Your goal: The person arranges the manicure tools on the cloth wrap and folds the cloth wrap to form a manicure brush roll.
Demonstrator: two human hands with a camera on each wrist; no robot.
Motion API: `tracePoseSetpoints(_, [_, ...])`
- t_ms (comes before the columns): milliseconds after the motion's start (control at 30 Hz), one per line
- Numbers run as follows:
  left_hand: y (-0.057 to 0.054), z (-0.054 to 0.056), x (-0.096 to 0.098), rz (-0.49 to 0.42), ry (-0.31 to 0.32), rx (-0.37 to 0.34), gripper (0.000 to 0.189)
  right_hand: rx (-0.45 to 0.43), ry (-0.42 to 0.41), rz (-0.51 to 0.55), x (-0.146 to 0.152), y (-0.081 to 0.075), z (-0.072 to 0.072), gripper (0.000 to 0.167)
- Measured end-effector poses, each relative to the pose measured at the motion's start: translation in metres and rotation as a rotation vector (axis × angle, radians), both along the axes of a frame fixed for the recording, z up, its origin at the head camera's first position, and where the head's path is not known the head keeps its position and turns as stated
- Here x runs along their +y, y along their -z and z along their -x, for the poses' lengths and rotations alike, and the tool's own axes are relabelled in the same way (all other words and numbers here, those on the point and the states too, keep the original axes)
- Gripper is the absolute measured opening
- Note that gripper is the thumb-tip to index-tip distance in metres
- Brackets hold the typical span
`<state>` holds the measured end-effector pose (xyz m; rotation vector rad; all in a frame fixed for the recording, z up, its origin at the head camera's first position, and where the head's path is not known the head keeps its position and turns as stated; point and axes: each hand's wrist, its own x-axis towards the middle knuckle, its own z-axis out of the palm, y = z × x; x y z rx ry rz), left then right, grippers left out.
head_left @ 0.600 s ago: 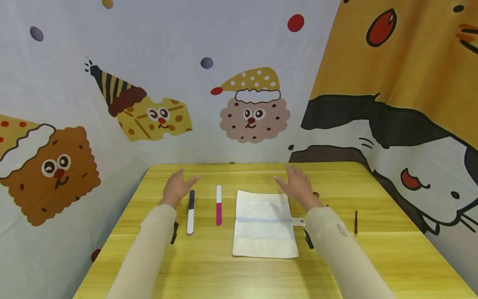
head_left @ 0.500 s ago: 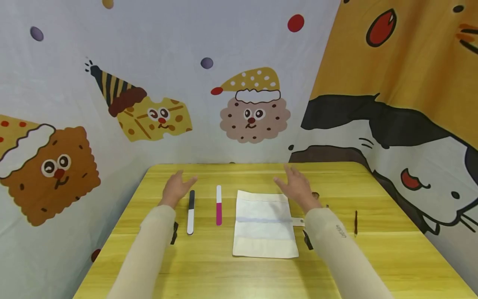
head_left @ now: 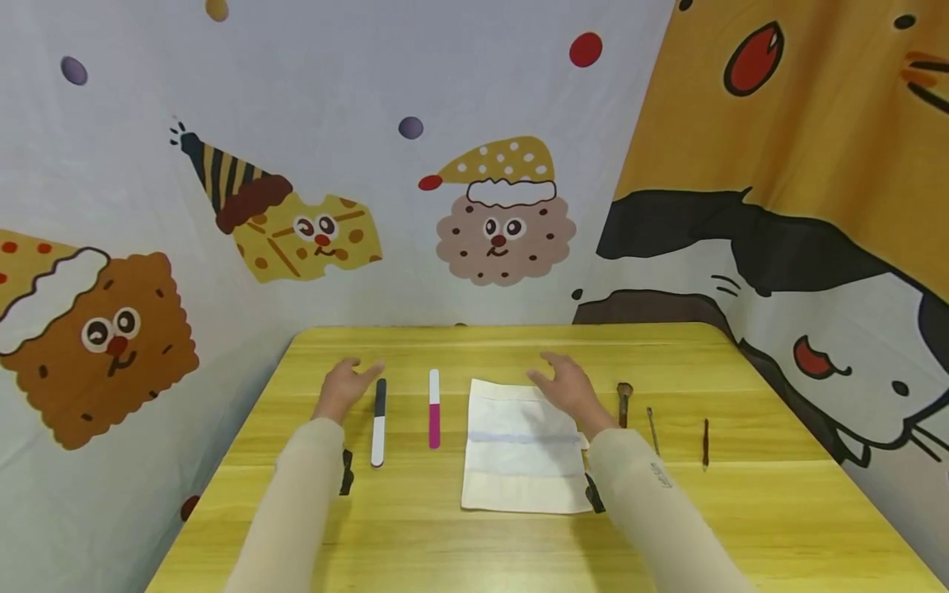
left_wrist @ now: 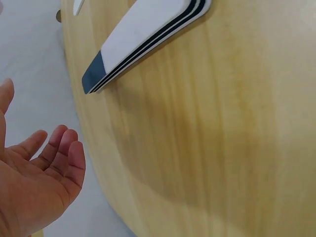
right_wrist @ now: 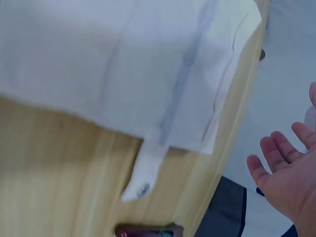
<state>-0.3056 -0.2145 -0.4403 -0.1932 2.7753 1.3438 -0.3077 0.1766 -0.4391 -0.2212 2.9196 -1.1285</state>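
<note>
My left hand [head_left: 344, 391] hovers over the table's left side with fingers loosely spread, close beside a black-and-white nail file [head_left: 379, 436]. The left wrist view shows that file's layered edge [left_wrist: 148, 52], the hand [left_wrist: 42, 187] apart from it. To its right lies a white-and-magenta nail file [head_left: 434, 424]. My right hand [head_left: 569, 391] is over the far right corner of a spread white cloth pouch [head_left: 519, 461], holding nothing. In the right wrist view, the pouch's strap [right_wrist: 148, 170] has a metal snap, and the hand [right_wrist: 291, 177] shows relaxed fingers.
Right of the pouch lie a brush [head_left: 624, 397], a thin metal tool [head_left: 652, 424] partly behind the sleeve, and a slim brown stick [head_left: 706, 443]. A printed curtain [head_left: 385, 305] hangs behind the wooden table [head_left: 430, 552].
Both hands have drawn back slightly toward the body. The right hand has also shifted left over the pouch, covering part of its strap and uncovering the brush and thin tool.
</note>
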Motion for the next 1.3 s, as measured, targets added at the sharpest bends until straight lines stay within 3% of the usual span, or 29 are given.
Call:
tracePoseSetpoints(400, [0.023, -0.005, -0.003, -0.031, -0.039, -0.038, 0.074, -0.048, 0.021, 0.137, -0.036, 0.019, -0.014, 0.047])
tracePoseSetpoints(667, [0.033, -0.010, -0.002, -0.104, -0.047, -0.051, 0.071, -0.095, 0.007, 0.256, -0.052, 0.034, -0.022, 0.035])
tracePoseSetpoints(1100, [0.042, -0.010, 0.002, -0.155, -0.076, -0.065, 0.064, -0.139, -0.033, 0.242, -0.059, 0.063, -0.033, 0.017])
tracePoseSetpoints(1300, [0.047, -0.008, 0.002, -0.159, -0.072, -0.066, 0.062, -0.139, -0.034, 0.222, -0.060, 0.068, -0.037, 0.013])
